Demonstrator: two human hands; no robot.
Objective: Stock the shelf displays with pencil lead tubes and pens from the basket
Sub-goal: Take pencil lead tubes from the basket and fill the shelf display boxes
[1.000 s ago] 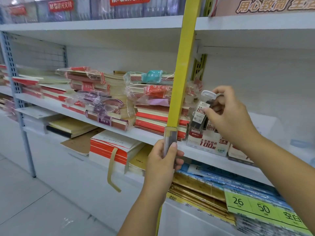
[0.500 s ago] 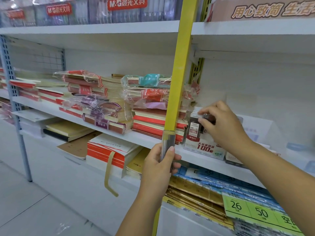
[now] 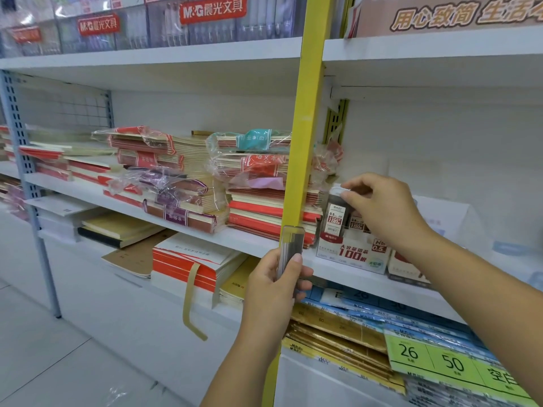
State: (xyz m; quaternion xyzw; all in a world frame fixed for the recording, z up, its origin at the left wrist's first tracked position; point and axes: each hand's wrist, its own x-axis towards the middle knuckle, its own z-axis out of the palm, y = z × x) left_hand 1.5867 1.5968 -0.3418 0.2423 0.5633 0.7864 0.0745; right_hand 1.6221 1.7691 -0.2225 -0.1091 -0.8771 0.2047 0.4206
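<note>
Right hand (image 3: 382, 207) pinches lead tube (image 3: 336, 214) cap in display box (image 3: 351, 255); left hand (image 3: 276, 284) grips clear tubes (image 3: 291, 248) upright.

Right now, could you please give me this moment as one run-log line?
phase: stocking | right hand: pinches top of lead tube, upright in display box | left hand: holds clear lead case

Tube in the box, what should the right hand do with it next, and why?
Probably let go of it. The right hand pinches the cap of the tube, and the tube already stands upright with its lower end inside the display box, so it looks placed. The left hand grips a clear case of leads that seems to be waiting its turn.
</note>
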